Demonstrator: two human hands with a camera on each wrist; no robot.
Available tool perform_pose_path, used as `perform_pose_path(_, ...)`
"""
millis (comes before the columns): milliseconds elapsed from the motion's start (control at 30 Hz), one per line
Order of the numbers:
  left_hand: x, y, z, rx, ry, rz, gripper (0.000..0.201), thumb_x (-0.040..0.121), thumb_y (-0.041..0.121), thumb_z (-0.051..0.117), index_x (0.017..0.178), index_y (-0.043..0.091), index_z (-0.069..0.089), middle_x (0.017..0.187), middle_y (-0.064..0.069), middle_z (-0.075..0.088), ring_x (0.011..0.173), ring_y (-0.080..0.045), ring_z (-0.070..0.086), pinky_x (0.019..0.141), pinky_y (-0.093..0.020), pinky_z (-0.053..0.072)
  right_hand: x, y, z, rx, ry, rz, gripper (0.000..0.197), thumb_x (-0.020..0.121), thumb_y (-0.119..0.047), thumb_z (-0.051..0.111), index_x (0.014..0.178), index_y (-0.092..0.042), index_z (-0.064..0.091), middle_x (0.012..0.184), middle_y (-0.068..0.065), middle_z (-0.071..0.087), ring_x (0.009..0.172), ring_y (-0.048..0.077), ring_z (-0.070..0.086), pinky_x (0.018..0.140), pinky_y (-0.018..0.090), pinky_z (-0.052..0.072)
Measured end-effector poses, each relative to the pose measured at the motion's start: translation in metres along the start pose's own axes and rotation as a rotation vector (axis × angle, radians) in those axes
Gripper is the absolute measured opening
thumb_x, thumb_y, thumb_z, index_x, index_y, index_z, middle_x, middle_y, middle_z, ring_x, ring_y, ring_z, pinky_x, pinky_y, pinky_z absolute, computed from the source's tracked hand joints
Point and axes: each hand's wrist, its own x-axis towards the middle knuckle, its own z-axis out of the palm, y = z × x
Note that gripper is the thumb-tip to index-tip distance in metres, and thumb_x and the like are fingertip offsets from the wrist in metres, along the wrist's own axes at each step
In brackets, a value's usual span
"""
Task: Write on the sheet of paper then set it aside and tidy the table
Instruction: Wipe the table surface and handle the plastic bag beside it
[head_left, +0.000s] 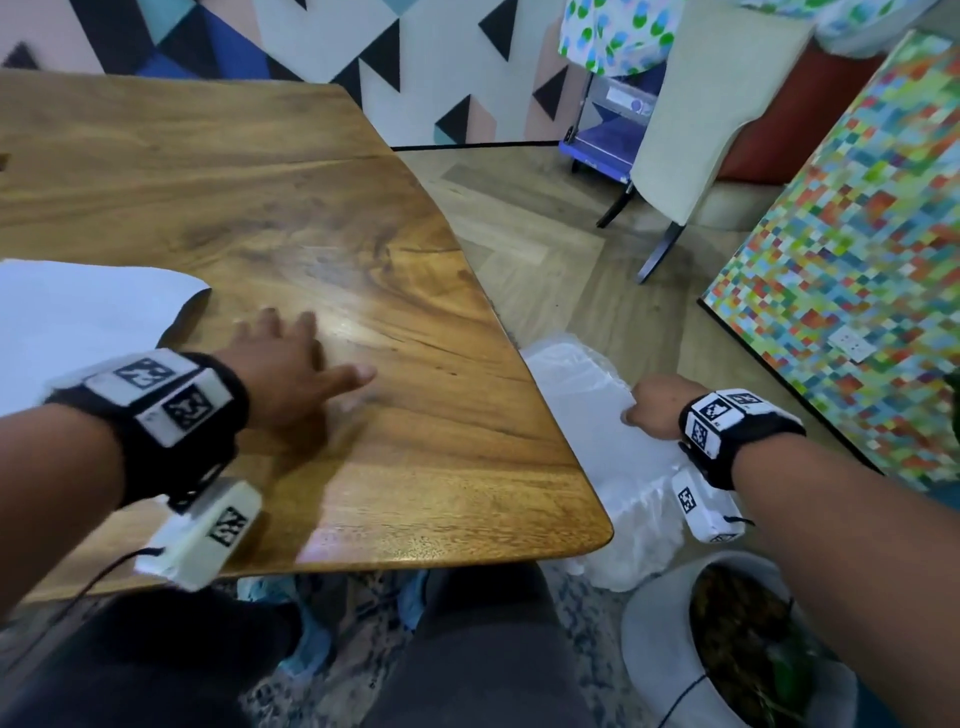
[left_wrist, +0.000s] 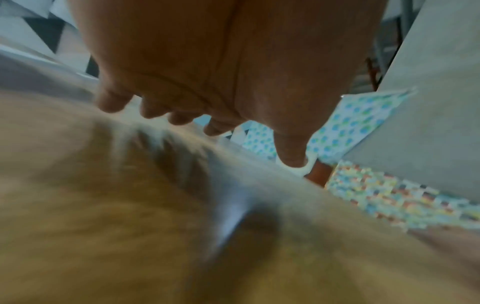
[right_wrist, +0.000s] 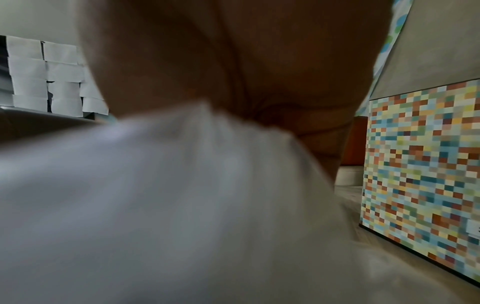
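Note:
A white sheet of paper (head_left: 78, 312) lies on the wooden table (head_left: 311, 182) at the left edge of the head view, one corner slightly lifted. My left hand (head_left: 304, 353) is spread flat, palm down, low over the table just right of the sheet; it holds nothing. In the left wrist view the left hand (left_wrist: 202, 115) has straight fingers above the blurred table (left_wrist: 103, 226). My right hand (head_left: 647, 413) is off the table's right edge, gripping a bunched white plastic-like bag or cloth (head_left: 587, 395). In the right wrist view the white material (right_wrist: 155, 195) gathers into the right hand (right_wrist: 233, 61).
A grey plant pot (head_left: 665, 649) stands on the floor at the lower right, below my right arm. A colourful mosaic panel (head_left: 857, 260) leans at the right. A cream chair (head_left: 701, 104) stands beyond the table's corner. My legs are under the table's near edge.

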Motion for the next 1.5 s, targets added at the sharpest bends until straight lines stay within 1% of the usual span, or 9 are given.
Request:
perform_pose_path(167, -0.008, 0.022, 0.02, 0.064, -0.022, -0.043, 0.135, 0.058, 0.1, 0.023, 0.162, 0.018, -0.001, 0.169, -0.017, -0.013, 0.154, -0.044, -0.005, 0.121, -0.064, 0.01, 0.005, 0.002, 0.009, 0.03, 0.001, 0.01, 0.027, 0.093, -0.035, 0.056, 0.087, -0.009, 0.057, 0.089, 0.009, 0.058, 0.087, 0.029, 0.06, 0.072, 0.031, 0.046)
perform_pose_path(400, -0.02, 0.151, 0.043, 0.084, -0.135, 0.215, 0.129, 0.072, 0.097, 0.034, 0.162, 0.016, -0.009, 0.166, -0.014, -0.026, 0.15, -0.046, -0.022, 0.121, -0.064, 0.0, 0.011, 0.004, 0.014, 0.027, -0.003, 0.018, 0.027, 0.094, -0.036, 0.057, 0.09, -0.009, 0.056, 0.091, 0.008, 0.058, 0.085, 0.028, 0.058, 0.072, 0.03, 0.044)
perform_pose_path(500, -0.034, 0.185, 0.053, 0.142, -0.195, 0.429, 0.125, 0.074, 0.096, 0.033, 0.163, 0.017, -0.006, 0.167, -0.013, -0.023, 0.151, -0.042, -0.023, 0.121, -0.063, -0.003, 0.013, 0.005, 0.014, 0.013, -0.002, 0.019, 0.027, 0.093, -0.036, 0.058, 0.095, -0.009, 0.061, 0.093, 0.008, 0.059, 0.09, 0.029, 0.061, 0.073, 0.031, 0.047)
perform_pose_path(633, -0.055, 0.19, 0.054, 0.067, -0.221, 0.746, 0.11, 0.083, 0.086, 0.041, 0.163, 0.024, -0.004, 0.169, -0.005, -0.016, 0.155, -0.025, -0.018, 0.126, -0.049, -0.004, 0.015, 0.007, 0.013, -0.006, 0.004, 0.007, 0.03, 0.093, -0.036, 0.058, 0.096, -0.007, 0.064, 0.091, 0.009, 0.058, 0.088, 0.03, 0.06, 0.072, 0.031, 0.046)
perform_pose_path(733, -0.055, 0.152, 0.042, -0.025, -0.068, 0.55, 0.107, 0.083, 0.086, 0.037, 0.163, 0.027, -0.003, 0.17, -0.007, -0.013, 0.156, -0.027, -0.013, 0.125, -0.054, 0.004, 0.014, 0.011, 0.013, -0.002, 0.009, 0.02, 0.03, 0.093, -0.037, 0.057, 0.088, -0.008, 0.057, 0.092, 0.01, 0.059, 0.087, 0.029, 0.06, 0.071, 0.031, 0.046)
perform_pose_path(867, -0.047, 0.052, 0.034, -0.114, 0.077, 0.136, 0.132, 0.054, 0.107, 0.01, 0.16, 0.029, 0.008, 0.17, -0.011, -0.003, 0.156, -0.035, 0.0, 0.121, -0.064, 0.015, 0.013, 0.017, 0.015, 0.036, 0.006, 0.022, 0.03, 0.093, -0.036, 0.057, 0.083, -0.008, 0.058, 0.089, 0.011, 0.062, 0.084, 0.029, 0.062, 0.069, 0.031, 0.047)
perform_pose_path(1000, -0.062, -0.001, 0.051, -0.055, 0.115, -0.107, 0.118, 0.069, 0.097, 0.014, 0.161, 0.023, 0.005, 0.17, -0.012, -0.006, 0.156, -0.036, -0.002, 0.122, -0.061, 0.01, 0.011, 0.018, 0.017, 0.026, 0.004, 0.021, 0.028, 0.093, -0.037, 0.056, 0.088, -0.009, 0.058, 0.091, 0.01, 0.061, 0.086, 0.028, 0.062, 0.069, 0.03, 0.047)
perform_pose_path(1133, -0.064, 0.023, 0.068, -0.02, 0.157, -0.089, 0.119, 0.074, 0.095, 0.011, 0.162, 0.016, -0.003, 0.169, -0.016, -0.011, 0.155, -0.037, -0.009, 0.123, -0.06, 0.004, 0.009, 0.018, 0.018, 0.03, 0.01, 0.02, 0.029, 0.092, -0.035, 0.057, 0.086, -0.006, 0.059, 0.088, 0.011, 0.061, 0.082, 0.028, 0.06, 0.063, 0.028, 0.041)
perform_pose_path(1500, -0.074, 0.167, 0.102, 0.087, 0.059, 0.343, 0.11, 0.085, 0.087, 0.015, 0.159, 0.011, -0.013, 0.163, -0.019, -0.026, 0.15, -0.039, -0.026, 0.122, -0.059, -0.008, 0.009, 0.016, 0.017, 0.026, 0.026, 0.027, 0.029, 0.092, -0.034, 0.057, 0.087, -0.006, 0.059, 0.089, 0.011, 0.061, 0.084, 0.03, 0.06, 0.065, 0.029, 0.042)
